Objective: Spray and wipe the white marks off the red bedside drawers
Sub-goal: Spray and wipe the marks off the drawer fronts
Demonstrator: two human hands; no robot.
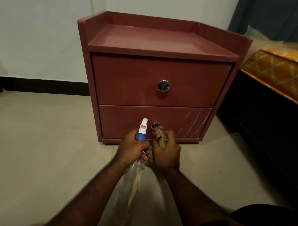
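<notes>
Two hands occupied: left hand [132, 148] gripping spray bottle [129, 188] neck, right hand [168, 152] clutching cloth [158, 134]. White marks [195, 122]: red bedside drawers [159, 67], lower drawer [124, 123], right end. Risk: nozzle points left of marks; spray may miss.

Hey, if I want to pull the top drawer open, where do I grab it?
Grip the round metal knob near the middle of the top drawer, from straight ahead, fingertips pinching its rim. The panel is otherwise flat and closed, with no other edge to hold.
</notes>
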